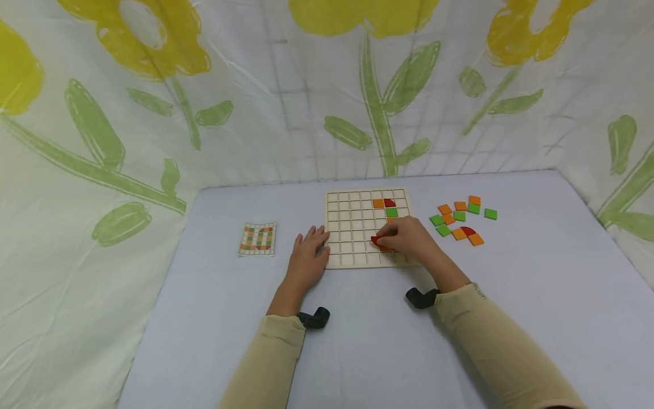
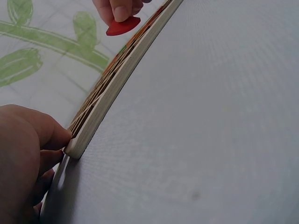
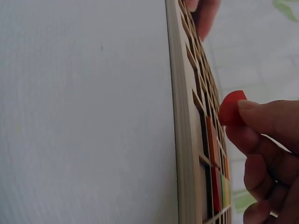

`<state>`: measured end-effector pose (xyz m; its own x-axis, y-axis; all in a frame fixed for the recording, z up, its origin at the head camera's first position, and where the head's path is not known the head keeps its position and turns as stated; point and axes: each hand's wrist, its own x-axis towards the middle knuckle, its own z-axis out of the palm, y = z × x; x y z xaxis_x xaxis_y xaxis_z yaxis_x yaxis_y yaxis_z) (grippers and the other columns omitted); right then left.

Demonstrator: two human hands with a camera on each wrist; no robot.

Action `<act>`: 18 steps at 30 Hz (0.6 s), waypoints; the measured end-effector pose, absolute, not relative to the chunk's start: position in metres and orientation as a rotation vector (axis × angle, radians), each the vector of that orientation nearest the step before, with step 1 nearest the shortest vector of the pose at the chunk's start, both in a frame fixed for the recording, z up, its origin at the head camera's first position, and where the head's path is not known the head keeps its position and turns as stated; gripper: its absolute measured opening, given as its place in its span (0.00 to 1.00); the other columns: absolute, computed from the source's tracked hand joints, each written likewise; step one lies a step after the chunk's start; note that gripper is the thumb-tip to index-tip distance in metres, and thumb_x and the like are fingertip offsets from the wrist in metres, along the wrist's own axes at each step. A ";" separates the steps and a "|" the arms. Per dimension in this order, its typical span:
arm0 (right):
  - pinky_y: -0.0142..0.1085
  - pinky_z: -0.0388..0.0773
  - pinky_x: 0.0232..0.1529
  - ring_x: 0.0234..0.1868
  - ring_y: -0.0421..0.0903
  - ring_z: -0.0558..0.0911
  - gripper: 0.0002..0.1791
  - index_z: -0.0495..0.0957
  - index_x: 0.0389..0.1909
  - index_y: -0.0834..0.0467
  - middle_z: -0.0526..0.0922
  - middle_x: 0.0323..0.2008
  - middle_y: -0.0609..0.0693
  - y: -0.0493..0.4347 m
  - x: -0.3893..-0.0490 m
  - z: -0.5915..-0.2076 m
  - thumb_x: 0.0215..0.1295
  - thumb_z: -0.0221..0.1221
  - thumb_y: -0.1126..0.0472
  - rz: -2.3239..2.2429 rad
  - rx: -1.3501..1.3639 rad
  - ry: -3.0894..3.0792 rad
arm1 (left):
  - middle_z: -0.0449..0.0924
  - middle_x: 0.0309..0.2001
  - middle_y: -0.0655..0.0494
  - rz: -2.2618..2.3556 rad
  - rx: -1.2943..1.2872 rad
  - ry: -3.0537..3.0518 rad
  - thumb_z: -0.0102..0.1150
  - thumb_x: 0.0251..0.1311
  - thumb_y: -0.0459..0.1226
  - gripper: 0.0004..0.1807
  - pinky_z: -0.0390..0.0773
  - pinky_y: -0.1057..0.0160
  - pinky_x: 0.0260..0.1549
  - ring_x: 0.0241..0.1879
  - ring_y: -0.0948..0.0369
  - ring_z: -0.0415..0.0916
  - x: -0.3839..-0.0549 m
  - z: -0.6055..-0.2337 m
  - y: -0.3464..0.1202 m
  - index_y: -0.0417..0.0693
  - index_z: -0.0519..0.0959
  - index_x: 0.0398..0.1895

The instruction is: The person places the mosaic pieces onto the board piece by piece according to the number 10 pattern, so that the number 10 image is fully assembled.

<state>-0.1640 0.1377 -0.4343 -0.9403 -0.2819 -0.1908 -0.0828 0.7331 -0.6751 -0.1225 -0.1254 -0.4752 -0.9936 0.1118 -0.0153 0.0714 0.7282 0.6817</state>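
Red tile (image 3: 231, 109) is pinched by the right hand (image 1: 407, 236); the left hand (image 1: 308, 254), loosely spread, touches the board (image 1: 348, 246).

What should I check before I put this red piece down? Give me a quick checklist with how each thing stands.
1. Grip on the red piece: ok, your right hand pinches it.
2. Board steadied: ok, your left hand touches its left edge.
3. Pattern card uncovered: ok, it lies left of the board with no hand over it.
4. Loose tiles off the board: ok, they lie to its right.
5. Red piece seated: not ok, it is held above the board.
6. Red piece lined up with a square: cannot tell, the fingers partly hide it.
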 end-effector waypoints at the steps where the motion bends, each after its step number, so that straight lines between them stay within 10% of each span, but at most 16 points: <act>1: 0.43 0.80 0.48 0.47 0.49 0.80 0.08 0.88 0.39 0.52 0.88 0.41 0.49 0.135 -0.164 -0.435 0.62 0.66 0.54 -1.015 -0.300 2.664 | 0.62 0.74 0.59 1.131 0.150 2.867 0.49 0.71 0.42 0.24 0.37 0.55 0.78 0.77 0.61 0.49 -0.123 -0.475 -0.125 0.50 0.70 0.69; 18: 0.40 0.77 0.40 0.41 0.47 0.78 0.09 0.88 0.38 0.54 0.84 0.40 0.50 0.119 -0.162 -0.438 0.63 0.65 0.54 -0.941 -0.285 2.685 | 0.63 0.73 0.56 1.163 0.182 2.870 0.49 0.71 0.41 0.24 0.38 0.52 0.78 0.77 0.58 0.50 -0.122 -0.474 -0.126 0.48 0.71 0.68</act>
<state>-0.1619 0.1190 -0.4376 -0.9409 -0.2750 -0.1977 -0.0914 0.7681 -0.6338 -0.1220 -0.1260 -0.4743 -0.9924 0.1232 0.0077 0.0937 0.7121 0.6958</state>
